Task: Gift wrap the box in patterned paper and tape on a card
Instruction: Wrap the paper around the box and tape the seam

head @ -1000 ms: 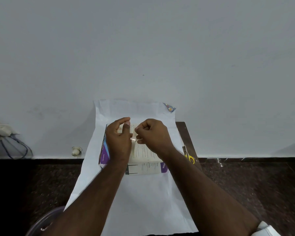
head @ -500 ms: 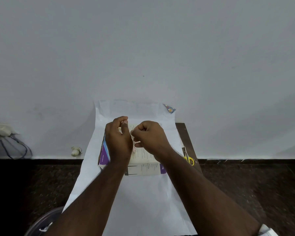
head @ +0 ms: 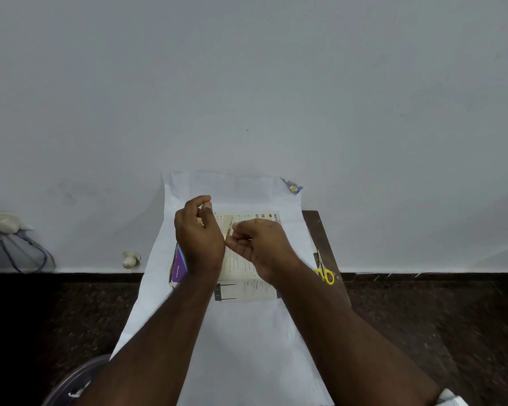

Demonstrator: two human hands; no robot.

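Left hand (head: 198,238) and right hand (head: 257,244), both curled, pinch a clear tape strip (head: 228,228) over the printed box (head: 247,276) at frame centre, lying on the unfolded wrapping paper (head: 247,347), white side up. Wrapping barely begun; no card visible. Tape faint; yellow-handled scissors (head: 324,272) right, partly hidden.

Scissors (head: 325,272) right of box (head: 247,259) — wall behind.
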